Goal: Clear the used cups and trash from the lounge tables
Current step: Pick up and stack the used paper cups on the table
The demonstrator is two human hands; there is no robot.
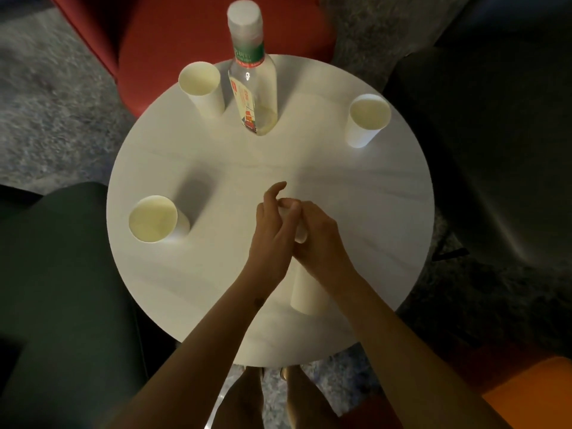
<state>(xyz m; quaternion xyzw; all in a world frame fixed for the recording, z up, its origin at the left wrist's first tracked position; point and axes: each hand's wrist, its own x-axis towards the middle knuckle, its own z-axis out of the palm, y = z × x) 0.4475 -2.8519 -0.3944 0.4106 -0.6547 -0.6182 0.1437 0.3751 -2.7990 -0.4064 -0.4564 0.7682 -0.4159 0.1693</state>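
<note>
Your right hand and left hand are both closed round one white paper cup over the table's middle. Directly below, at the near edge, another cup stands upright, nearest your right hand, probably your next nesting target.

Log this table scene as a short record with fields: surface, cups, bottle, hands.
surface: round white table
cups standing free: three, far-left cup, right cup, near-left cup
cup under the forearms: near-edge cup
bottle: clear bottle, upright, nearly empty
hands: left hand and right hand together squeezing a white wad
</note>
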